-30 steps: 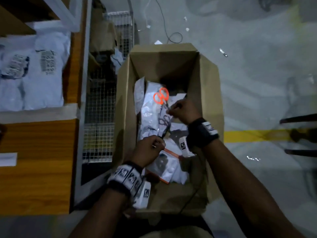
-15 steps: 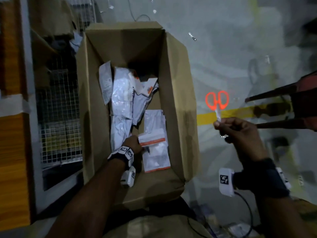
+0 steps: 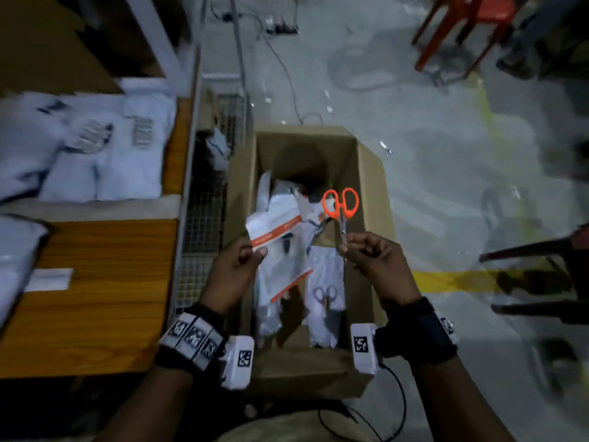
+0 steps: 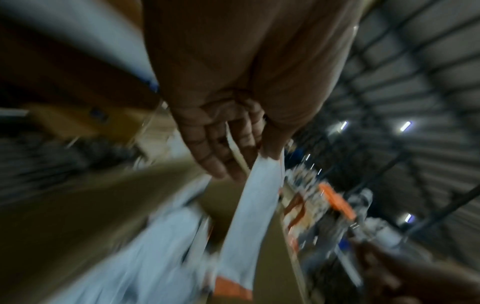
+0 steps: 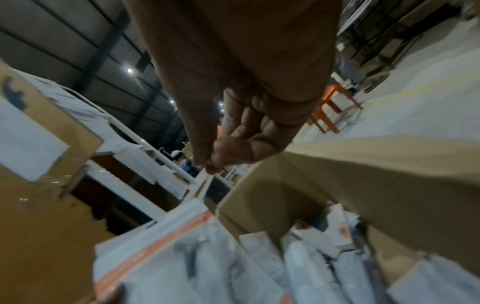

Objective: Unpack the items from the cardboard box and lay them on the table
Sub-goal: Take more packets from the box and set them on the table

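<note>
An open cardboard box (image 3: 371, 199) stands on the floor below me, with several white plastic packets (image 3: 325, 282) inside. My left hand (image 3: 242, 260) pinches the corner of a white packet with orange stripes (image 3: 280, 247) and holds it above the box; the same packet (image 4: 254, 205) hangs from the fingers in the left wrist view. My right hand (image 3: 363, 250) grips orange-handled scissors (image 3: 341, 205) by the blades, handles up, over the box's right half. In the right wrist view the fingers (image 5: 233, 144) are curled tight and the scissors are mostly hidden.
A wooden table (image 3: 95, 282) lies to the left with several white packets (image 3: 105, 161) on its far part. A wire mesh panel (image 3: 204, 218) separates it from the box. Red chairs (image 3: 462, 30) and a dark chair (image 3: 541, 282) stand on the grey floor (image 3: 446, 154).
The right hand swung out over the floor with the scissors, then came back over the box. The left hand lifted the orange-striped packet up out of the box.
</note>
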Motion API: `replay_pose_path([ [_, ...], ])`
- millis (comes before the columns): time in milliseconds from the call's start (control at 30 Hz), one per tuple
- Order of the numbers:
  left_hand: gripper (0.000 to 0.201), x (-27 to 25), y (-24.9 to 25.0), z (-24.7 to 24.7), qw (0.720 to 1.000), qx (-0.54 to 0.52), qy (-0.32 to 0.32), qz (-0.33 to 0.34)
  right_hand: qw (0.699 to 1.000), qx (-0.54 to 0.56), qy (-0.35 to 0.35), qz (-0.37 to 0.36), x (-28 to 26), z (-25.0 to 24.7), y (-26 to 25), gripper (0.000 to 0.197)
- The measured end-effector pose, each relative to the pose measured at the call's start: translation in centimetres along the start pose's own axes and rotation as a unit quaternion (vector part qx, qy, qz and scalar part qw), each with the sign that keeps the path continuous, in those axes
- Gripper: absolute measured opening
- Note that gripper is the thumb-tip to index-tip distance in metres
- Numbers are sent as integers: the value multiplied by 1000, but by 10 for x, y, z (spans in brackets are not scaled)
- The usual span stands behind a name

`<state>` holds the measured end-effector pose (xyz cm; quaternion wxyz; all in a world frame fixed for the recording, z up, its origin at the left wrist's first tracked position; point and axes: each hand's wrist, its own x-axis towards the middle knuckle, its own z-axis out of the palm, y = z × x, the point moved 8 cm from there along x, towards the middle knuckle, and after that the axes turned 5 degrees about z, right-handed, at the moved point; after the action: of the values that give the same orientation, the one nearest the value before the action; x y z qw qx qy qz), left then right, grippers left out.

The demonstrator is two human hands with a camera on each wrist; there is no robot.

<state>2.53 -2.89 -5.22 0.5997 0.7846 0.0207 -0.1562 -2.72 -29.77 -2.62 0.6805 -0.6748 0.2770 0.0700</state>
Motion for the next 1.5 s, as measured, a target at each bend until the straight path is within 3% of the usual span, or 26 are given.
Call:
replay_pose_path([
  [100, 11, -40, 54, -77, 993, -51, 73, 81, 999, 13, -32, -22, -17, 54, -30, 20],
  [200, 10, -82, 71, -161, 975, -117, 148, 115, 996, 14, -76, -37, -44, 118, -52, 20],
  [533, 28, -201, 16, -451, 924, -167, 320, 128, 964, -78, -212, -141, -163, 409, -102, 18],
  [633, 15, -231, 10, -507, 918, -141, 339, 147, 962, -74, -215, -149, -180, 478, -121, 12],
  [733, 18, -248, 6, -551, 916, -134, 347, 154, 959, -68, -226, -155, -188, 535, -145, 12],
  [900, 22, -249, -24, -604, 891, -176, 398, 127, 936, -194, -172, -240, -139, 608, -201, 13],
  [1000, 18, -237, -29, -622, 895, -187, 389, 111, 919, -275, -176, -221, -82, 654, -229, 21],
  [1067, 18, -223, -30, -638, 900, -172, 386, 103, 900, -336, -179, -215, -48, 687, -244, 16],
  [1233, 21, -164, -10, -667, 921, -117, 353, 117, 845, -482, -172, -154, 38, 751, -243, 18],
  [1367, 21, -117, 2, -676, 940, -89, 318, 82, 844, -508, -133, -111, 96, 774, -232, 24],
  [1433, 24, -104, -6, -689, 942, -72, 320, 68, 835, -525, -112, -117, 111, 781, -229, 13],
  [1500, 26, -97, -18, -699, 945, -65, 316, 53, 855, -494, -87, -133, 122, 781, -230, 17],
])
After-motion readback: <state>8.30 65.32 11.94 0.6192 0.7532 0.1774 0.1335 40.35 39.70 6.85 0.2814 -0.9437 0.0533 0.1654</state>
